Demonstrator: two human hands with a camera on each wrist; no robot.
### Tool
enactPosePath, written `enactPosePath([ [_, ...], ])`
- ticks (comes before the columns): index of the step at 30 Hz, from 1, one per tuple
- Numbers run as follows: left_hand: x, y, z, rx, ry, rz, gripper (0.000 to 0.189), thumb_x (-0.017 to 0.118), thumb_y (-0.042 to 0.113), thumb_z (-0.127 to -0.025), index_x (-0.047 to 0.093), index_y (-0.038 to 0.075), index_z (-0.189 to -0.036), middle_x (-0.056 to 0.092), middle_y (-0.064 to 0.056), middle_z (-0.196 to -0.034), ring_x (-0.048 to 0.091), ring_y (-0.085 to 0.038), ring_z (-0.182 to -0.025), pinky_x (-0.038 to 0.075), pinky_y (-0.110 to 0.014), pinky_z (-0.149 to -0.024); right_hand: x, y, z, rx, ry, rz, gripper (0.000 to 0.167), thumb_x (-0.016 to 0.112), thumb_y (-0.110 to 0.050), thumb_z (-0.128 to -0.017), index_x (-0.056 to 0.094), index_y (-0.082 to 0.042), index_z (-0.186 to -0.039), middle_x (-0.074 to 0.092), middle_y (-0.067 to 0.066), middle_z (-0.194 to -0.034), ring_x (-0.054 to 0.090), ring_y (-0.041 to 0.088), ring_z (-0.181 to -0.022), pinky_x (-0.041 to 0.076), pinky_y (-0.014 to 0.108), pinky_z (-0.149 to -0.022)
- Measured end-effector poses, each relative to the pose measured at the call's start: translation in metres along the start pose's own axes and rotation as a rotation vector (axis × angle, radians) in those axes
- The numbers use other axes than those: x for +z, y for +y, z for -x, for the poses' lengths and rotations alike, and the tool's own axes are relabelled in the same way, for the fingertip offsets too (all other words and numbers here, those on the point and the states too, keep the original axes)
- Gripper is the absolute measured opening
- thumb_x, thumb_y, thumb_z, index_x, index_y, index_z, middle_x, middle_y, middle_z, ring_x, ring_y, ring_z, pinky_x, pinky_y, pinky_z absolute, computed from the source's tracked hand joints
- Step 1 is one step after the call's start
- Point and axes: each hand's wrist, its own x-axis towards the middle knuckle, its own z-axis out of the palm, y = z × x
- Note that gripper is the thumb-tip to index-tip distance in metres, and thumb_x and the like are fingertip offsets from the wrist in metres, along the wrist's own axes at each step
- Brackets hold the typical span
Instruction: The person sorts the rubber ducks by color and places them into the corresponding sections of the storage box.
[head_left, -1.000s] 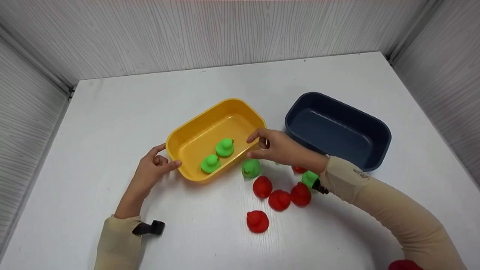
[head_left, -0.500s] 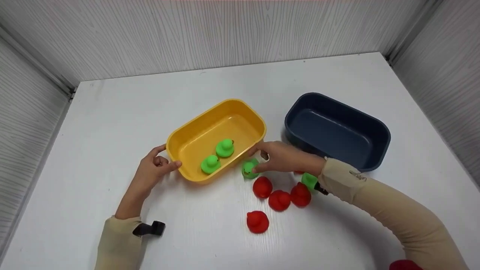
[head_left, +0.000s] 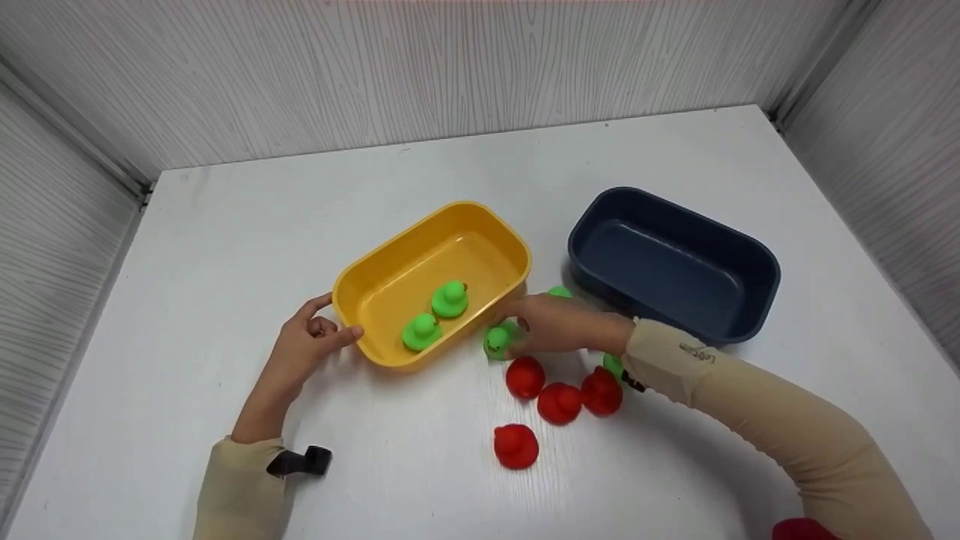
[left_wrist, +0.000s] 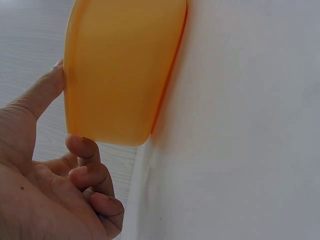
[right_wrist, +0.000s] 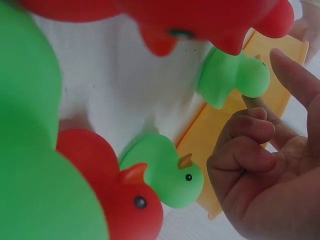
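Note:
My left hand (head_left: pixel 300 349) grips the left corner of a yellow tub (head_left: pixel 472 259) between thumb and index finger; its other fingers are curled. The left wrist view shows the tub's outer wall (left_wrist: pixel 120 75) between those two digits. Two green rubber ducks (head_left: pixel 450 300) sit in the tub. Just outside its near right side, my right hand (head_left: pixel 559 324) has thumb and index finger spread about another green duck (head_left: pixel 497 341) on the table. In the right wrist view, the index fingertip lies close against this duck's head (right_wrist: pixel 255 77), with the thumb a little apart.
Several red rubber ducks (head_left: pixel 560 403) lie in front of the right hand. One green duck (head_left: pixel 559 292) shows behind that hand, another (head_left: pixel 612 365) is partly covered by the right sleeve. A dark blue tub (head_left: pixel 660 259) stands at the right. White panels (head_left: pixel 450 75) enclose the table.
My right hand has come down and toward me from above the yellow tub's near edge to the green duck, uncovering a green duck behind it. The left hand stays on the tub.

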Motion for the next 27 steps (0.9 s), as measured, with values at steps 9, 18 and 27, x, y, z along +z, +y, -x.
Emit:
enactPosePath([
  [9,0.000,0.000,0.000,-0.004,-0.001,0.022,0.074,0.075,0.033,-0.084,0.038,0.013,-0.145,0.044,0.006,-0.072,0.040,-0.009,-0.065,0.032,-0.022,-0.058,0.003,0.002,-0.004,-0.008,0.006,0.038,0.043,0.075,-0.021,-0.084,0.062,-0.022,-0.125,0.064,-0.005,-0.108,0.054,0.017,-0.088,0.048,0.029,-0.084],
  [18,0.000,0.002,0.001,-0.007,-0.014,0.033,0.075,0.075,0.033,-0.083,0.038,0.012,-0.145,0.044,0.006,-0.072,0.040,-0.009,-0.065,0.033,-0.022,-0.058,0.000,0.002,-0.002,0.013,0.017,0.037,0.040,0.073,-0.022,-0.086,0.062,-0.023,-0.124,0.065,-0.003,-0.100,0.053,0.018,-0.083,0.046,0.027,-0.076],
  [27,-0.001,0.002,0.001,-0.008,-0.018,0.030,0.075,0.075,0.033,-0.084,0.037,0.012,-0.145,0.045,0.006,-0.072,0.039,-0.009,-0.065,0.033,-0.022,-0.058,-0.012,-0.003,0.014,-0.056,0.050,0.027,0.038,0.070,-0.021,-0.088,0.060,-0.024,-0.125,0.062,-0.004,-0.099,0.052,0.020,-0.086,0.046,0.028,-0.075],
])
